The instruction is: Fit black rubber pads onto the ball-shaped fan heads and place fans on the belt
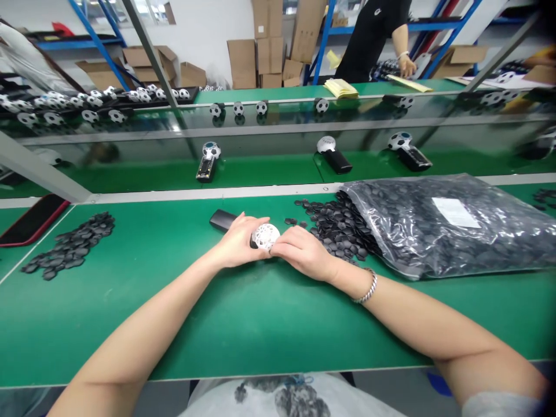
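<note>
My left hand (pixel 238 242) is closed around a soccer-ball-shaped device. Its white ball head (pixel 266 236) has an open lattice pattern and faces up between my thumb and fingers. The black handle (pixel 222 220) sticks out to the left behind my hand. At the ball's right edge, my right hand (pixel 304 252) has its thumb and fingertips pinched together; whatever is between them is hidden. Just beyond the right hand lies a heap of small black flat pieces (pixel 341 226), spilling from a clear plastic bag (pixel 417 231).
Another pile of black pieces (pixel 72 246) and a red-edged phone (pixel 32 220) lie at left. Beyond a white rail (pixel 208 196), a green conveyor belt (pixel 269 171) carries soccer-ball devices (pixel 334 155). Across the line stands a co-worker in black (pixel 373 37). A metal post (pixel 43 168) slants at left.
</note>
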Tool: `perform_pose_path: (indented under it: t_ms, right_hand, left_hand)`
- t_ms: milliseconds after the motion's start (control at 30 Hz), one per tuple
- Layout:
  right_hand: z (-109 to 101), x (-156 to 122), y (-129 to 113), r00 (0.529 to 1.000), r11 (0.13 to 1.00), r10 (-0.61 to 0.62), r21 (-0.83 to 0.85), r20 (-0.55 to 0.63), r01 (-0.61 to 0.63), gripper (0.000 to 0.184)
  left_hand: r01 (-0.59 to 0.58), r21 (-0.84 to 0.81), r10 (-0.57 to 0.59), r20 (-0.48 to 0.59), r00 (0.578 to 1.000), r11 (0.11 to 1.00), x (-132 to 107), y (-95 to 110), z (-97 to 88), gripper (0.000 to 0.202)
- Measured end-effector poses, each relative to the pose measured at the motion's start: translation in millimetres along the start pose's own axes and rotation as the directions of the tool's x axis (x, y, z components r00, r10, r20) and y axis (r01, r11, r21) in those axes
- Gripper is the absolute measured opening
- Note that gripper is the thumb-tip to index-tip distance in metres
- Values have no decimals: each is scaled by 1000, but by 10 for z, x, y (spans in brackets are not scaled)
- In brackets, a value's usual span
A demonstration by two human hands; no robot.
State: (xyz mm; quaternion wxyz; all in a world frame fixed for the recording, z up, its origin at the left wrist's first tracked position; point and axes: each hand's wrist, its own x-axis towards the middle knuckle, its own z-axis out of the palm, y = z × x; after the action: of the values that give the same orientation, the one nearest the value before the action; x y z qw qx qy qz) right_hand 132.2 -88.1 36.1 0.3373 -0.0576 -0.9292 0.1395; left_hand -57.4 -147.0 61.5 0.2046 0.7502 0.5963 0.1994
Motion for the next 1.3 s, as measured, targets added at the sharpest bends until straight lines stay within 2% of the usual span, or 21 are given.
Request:
perform_pose_path:
  t_ms: [200, 300, 500, 700, 867, 967, 1167, 1300]
  right_hand:
    - [-101, -44, 3, 982, 994, -77, 67, -169, 90, 19]
    - [-117, -56, 1, 978, 995, -69, 53, -197, 81, 16]
    - [-107, -29, -22, 995, 997, 10, 76, -98, -3, 19]
    - [-126, 20, -63, 984, 981, 140, 150, -108, -123, 18]
    - [-152, 46, -114, 933, 905, 359, 258, -34, -339, 11]
    - [-127, 57, -136, 898, 832, 438, 361, 41, -422, 10]
    - [-12, 64, -112, 880, 809, 476, 394, -6, -435, 11]
    - [34, 62, -92, 880, 802, 474, 417, -8, -428, 10]
  left_hand:
    - [4, -20, -4, -1, 1000, 1000, -6, 3, -15, 72]
    - [1, -18, -1, -4, 1000, 1000, -6, 3, -9, 72]
    - [-2, -18, 2, -8, 1000, 1000, -2, -13, 8, 73]
    - [-9, -19, 9, -13, 1000, 1000, -4, -16, 11, 71]
    - [-17, -22, 16, -30, 999, 1000, -10, -17, 18, 70]
    - [-22, -18, 21, -35, 999, 1000, -9, -16, 20, 69]
    - [-34, -18, 33, -29, 999, 999, -4, -6, 13, 71]
    - [-33, -25, 32, -40, 999, 999, -10, -2, 15, 64]
